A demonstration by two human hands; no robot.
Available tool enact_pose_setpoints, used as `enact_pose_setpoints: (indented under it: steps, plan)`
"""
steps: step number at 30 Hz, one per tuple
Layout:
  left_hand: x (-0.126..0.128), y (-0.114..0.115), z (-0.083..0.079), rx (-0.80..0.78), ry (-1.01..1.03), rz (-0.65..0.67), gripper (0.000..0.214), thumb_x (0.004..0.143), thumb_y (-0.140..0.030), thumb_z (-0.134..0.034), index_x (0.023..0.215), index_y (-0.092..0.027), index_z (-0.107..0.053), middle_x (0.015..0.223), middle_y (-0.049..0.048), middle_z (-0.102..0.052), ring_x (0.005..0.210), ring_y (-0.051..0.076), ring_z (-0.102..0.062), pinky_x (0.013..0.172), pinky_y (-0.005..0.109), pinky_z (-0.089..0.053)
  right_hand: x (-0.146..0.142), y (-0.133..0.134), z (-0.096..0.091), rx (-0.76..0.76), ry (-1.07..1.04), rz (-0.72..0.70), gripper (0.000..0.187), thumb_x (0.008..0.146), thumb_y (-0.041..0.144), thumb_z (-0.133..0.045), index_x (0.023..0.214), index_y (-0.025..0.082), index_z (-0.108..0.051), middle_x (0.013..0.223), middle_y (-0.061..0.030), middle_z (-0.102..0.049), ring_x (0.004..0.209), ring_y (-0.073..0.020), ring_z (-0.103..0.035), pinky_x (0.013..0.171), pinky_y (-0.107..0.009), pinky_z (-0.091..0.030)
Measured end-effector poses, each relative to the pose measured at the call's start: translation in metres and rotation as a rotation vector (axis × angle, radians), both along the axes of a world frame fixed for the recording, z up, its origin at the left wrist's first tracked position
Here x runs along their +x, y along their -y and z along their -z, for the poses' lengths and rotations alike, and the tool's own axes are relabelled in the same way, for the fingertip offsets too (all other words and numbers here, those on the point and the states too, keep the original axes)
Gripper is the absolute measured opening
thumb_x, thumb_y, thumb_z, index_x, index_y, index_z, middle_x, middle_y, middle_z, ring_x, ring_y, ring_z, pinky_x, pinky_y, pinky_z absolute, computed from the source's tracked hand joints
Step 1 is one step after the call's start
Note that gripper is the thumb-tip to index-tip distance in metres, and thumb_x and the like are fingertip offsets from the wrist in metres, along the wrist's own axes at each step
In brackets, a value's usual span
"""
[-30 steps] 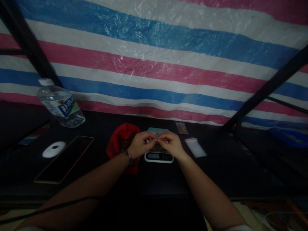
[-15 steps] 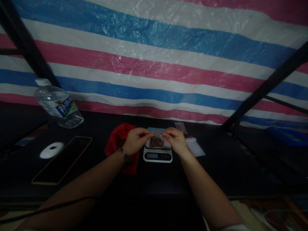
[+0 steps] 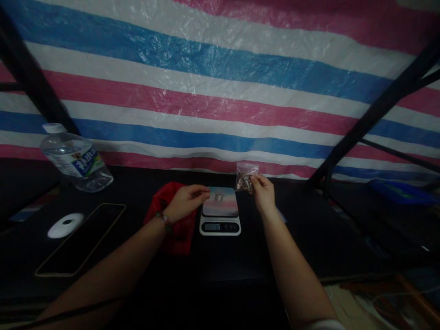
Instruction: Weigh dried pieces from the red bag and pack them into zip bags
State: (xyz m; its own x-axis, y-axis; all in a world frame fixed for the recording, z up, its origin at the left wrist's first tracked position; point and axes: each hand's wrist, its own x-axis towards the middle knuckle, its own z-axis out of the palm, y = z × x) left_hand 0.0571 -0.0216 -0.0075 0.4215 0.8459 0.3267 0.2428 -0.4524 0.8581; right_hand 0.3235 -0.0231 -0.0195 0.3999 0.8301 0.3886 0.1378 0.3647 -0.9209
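The right hand [image 3: 264, 192] pinches the top corner of 1 small clear bag [image 3: 245, 176] between thumb and fingertips. It holds the bag up in the air, just behind the right rear corner of the scale [image 3: 220, 213]. Brownish bits sit in the bag's lower part; what they are cannot be told.

The left hand [image 3: 187, 200] hovers at the left edge of the scale with its fingers loosely curled and the thumb close under them. Whether anything is pinched there cannot be told. A beaded bracelet [image 3: 164, 220] circles that wrist. Under the hand and wrist lies 1 crumpled red bag [image 3: 172, 229], touching the scale's left side. Its contents are hidden.

The 1 scale stands on the dark counter [image 3: 223, 263] between the 2 forearms, with its display facing the person. On its platform rests 1 small pale piece [image 3: 218, 197], too small to identify.

To the left, well apart from the hands, stands 1 clear water bottle [image 3: 74, 158] with a white cap and a blue label; how full it is cannot be read. In front of it lie 1 white round object [image 3: 65, 225] and, beside that, 1 dark phone [image 3: 80, 238], flat with its screen up. Behind the counter hangs a tarp [image 3: 206, 91] striped in red, white and blue.
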Motion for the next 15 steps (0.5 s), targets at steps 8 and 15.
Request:
enact_pose_setpoints:
  steps: [8,15]
  plan:
    - [-0.045,-0.004,-0.035,-0.039,-0.686,0.132,0.028,0.078,-0.035,-0.050,0.070,-0.021,-0.072,0.065,0.0008,-0.068,0.058,0.015,-0.061,0.054,0.021,-0.040,0.048,-0.021,0.034,-0.303,0.547,0.416,0.053,0.068,0.036,-0.069,0.114,0.011,-0.063,0.104,-0.0192,-0.066,0.095,-0.0299,-0.062,0.085,-0.042,-0.046]
    - [-0.069,0.000,-0.032,0.031,-0.851,0.038,0.026,0.073,-0.028,-0.053,0.089,-0.020,-0.072,0.094,0.0077,-0.071,0.082,0.022,-0.065,0.077,0.028,-0.045,0.011,-0.015,0.029,-0.040,0.756,0.158,0.042,0.085,0.038,-0.052,0.118,0.013,-0.061,0.115,-0.0162,-0.062,0.111,-0.0276,-0.054,0.099,-0.045,-0.038]
